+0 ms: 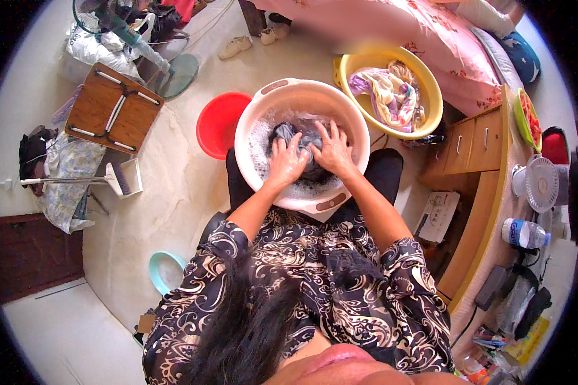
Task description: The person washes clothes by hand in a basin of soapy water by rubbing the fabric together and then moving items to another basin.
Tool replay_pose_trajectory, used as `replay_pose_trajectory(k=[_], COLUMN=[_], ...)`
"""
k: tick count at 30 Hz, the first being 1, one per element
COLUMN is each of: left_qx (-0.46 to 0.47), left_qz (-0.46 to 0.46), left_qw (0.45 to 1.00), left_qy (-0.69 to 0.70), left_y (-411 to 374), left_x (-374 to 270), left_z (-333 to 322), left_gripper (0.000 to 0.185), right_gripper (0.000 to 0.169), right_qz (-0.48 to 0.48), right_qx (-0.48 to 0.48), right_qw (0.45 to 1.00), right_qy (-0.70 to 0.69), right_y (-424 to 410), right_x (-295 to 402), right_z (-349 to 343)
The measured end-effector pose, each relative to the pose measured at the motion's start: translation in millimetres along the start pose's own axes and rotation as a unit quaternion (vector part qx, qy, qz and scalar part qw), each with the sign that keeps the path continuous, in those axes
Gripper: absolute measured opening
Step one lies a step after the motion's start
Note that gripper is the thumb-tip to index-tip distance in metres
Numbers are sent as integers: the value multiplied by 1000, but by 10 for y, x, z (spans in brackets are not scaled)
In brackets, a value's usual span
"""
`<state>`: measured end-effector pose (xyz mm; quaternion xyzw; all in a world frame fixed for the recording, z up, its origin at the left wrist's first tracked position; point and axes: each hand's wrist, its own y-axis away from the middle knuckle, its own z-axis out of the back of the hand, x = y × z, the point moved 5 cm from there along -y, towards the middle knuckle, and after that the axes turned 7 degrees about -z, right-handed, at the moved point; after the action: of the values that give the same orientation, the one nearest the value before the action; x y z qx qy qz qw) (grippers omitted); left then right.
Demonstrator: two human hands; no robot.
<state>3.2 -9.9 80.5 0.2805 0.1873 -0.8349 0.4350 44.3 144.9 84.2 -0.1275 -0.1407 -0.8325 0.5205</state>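
A white wash basin [302,84] with brown-marked handles sits between my knees, holding sudsy grey water. Dark grey wet cloth [313,132] is bunched in the middle of it, partly under the water. On the left side of this cloth, my left hand [288,161] has its fingers bent over a fold, thumb towards the centre. My right hand [335,150] lies on the cloth's right side with its fingers spread; whether it grips a fold there is hidden. Both hands look wet, and their thumbs nearly meet over the bunched cloth.
A red basin [216,126] touches the left side. At the upper right, a yellow tub [435,103] holds patterned cloth [390,96]. A wooden desk [467,144] bounds the right. A folding table [115,108], fan [178,74] and dustpan [134,178] are on the left.
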Motion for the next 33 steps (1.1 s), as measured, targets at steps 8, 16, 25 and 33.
replay_pose_trajectory(k=[8,16,25,33], left_qx=[108,120,169,-36], left_qz=[95,88,164,166], left_qw=[990,989,971,951], left_qy=[1,16,-45,257], left_y=[-121,-487,-709,-719], left_x=[68,630,531,966], left_z=[-164,-769,-600,-457], left_gripper=[57,51,38,39], right_gripper=[55,41,35,35], right_qz=[-50,57,-103,-40], right_qx=[144,40,-96,-94], right_qw=[988,997,971,964], right_qy=[34,-40,-195,-246], right_y=[-184,-577,-886,-382], right_x=[174,-324,-511,-31], right_z=[-143,-1100,-1231,-184])
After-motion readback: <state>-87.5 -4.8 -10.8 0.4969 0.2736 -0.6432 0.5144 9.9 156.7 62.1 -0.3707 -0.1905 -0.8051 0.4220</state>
